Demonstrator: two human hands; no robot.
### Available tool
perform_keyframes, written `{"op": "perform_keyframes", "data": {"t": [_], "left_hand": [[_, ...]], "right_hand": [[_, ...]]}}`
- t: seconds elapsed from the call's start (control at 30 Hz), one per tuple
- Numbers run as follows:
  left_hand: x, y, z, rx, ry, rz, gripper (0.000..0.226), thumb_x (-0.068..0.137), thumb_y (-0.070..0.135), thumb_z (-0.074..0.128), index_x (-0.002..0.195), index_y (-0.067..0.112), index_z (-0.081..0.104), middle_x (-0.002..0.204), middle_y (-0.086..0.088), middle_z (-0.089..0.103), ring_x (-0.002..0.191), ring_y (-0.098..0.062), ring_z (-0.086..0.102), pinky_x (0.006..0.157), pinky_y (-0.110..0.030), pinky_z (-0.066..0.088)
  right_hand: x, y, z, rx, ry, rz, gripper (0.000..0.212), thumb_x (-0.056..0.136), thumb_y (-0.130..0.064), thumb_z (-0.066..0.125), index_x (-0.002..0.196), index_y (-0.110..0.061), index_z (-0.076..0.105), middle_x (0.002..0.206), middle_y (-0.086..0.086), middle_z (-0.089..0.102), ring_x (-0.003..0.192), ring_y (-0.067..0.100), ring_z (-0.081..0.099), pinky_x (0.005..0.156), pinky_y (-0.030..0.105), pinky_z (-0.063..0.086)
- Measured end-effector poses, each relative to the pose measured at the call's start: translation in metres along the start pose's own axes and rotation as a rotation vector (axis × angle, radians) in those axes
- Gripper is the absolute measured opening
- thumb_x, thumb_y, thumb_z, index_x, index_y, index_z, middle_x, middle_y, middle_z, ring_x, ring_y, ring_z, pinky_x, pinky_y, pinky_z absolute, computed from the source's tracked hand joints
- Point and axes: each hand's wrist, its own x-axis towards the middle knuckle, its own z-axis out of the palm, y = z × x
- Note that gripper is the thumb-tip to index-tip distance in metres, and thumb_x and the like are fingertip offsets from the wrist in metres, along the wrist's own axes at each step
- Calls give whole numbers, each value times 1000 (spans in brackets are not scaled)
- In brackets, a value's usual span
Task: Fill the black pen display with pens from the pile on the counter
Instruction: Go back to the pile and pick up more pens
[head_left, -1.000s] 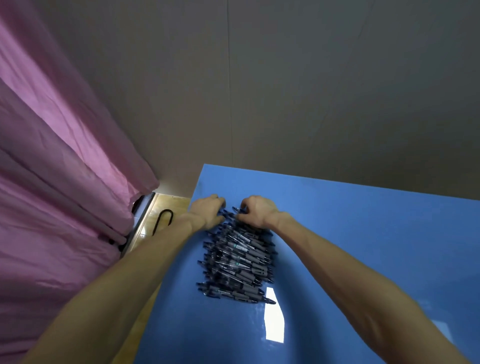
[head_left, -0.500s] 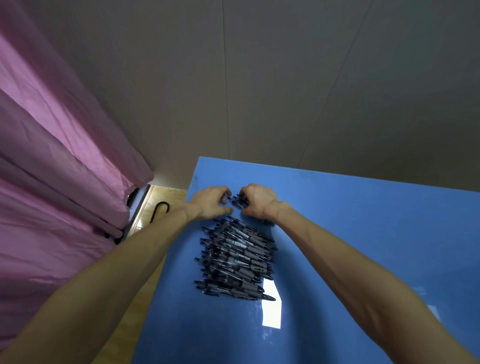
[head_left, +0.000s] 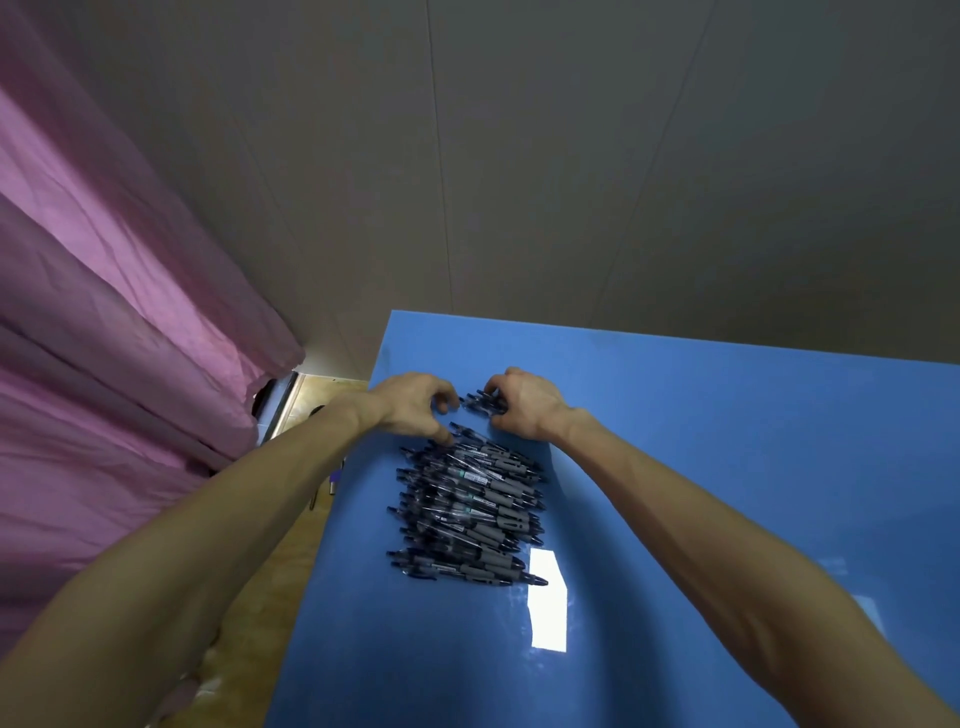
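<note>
One pile of pens (head_left: 467, 512) lies on the blue counter (head_left: 727, 467), near its left edge; the pens are dark, with grey grips and clear barrels, stacked roughly parallel and too many and too overlapped to count. Two bare hands reach to the far end of the pile. The right hand (head_left: 524, 402) has its fingers curled round a small bunch of pens (head_left: 480, 402), held just beyond the pile; how many are in the bunch cannot be told. The left hand (head_left: 415, 405) is beside it with fingers curled, its thumb tip down at the topmost pens of the pile; whether it grips anything cannot be told. One pink curtain (head_left: 114, 322) hangs at the left, a grey panelled wall (head_left: 571, 156) stands behind, and a strip of wooden floor (head_left: 291, 545) shows below the counter's edge.
</note>
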Motion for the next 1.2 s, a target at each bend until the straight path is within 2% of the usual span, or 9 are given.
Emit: {"op": "perform_keyframes", "data": {"t": [0.27,0.4,0.6,0.8,1.0,1.2], "left_hand": [[2,7,0,8,-5,3,36,85,31,79,118,25,67,107,10,67,96,-13,64,85,-29,54],[5,12,0,28,-41,8,43,82,35,83,120,24,66,107,9,66,95,-13,64,87,-31,55],[9,17,-4,51,-78,3,51,76,40,88,120,25,66,109,10,67,97,-13,64,88,-30,54],[9,23,0,129,-63,15,40,80,31,84,116,26,68,108,10,68,96,-14,64,79,-26,48],[7,26,-2,136,-101,15,46,79,31,86,120,26,66,105,11,64,93,-13,62,79,-26,48],[7,28,1,199,-81,33,37,84,27,80,118,25,66,110,7,67,95,-15,62,79,-26,48]], "right_hand": [[-7,0,3,14,9,7,49,89,-29,70,136,-20,58,128,6,56,113,27,59,87,35,48],[-9,0,2,17,6,6,48,88,-29,70,134,-21,59,127,6,57,113,27,59,83,32,45],[-12,-1,4,12,6,8,48,88,-27,69,135,-22,59,128,6,57,113,26,59,87,35,50],[-14,-1,4,32,18,26,48,88,-27,69,135,-22,59,127,5,57,113,26,59,86,34,48],[-19,-1,8,34,34,38,48,87,-28,69,134,-21,60,126,5,57,112,26,59,88,36,50],[-22,-1,10,29,49,41,45,88,-31,69,131,-20,61,124,6,58,110,26,59,87,36,50]]}}
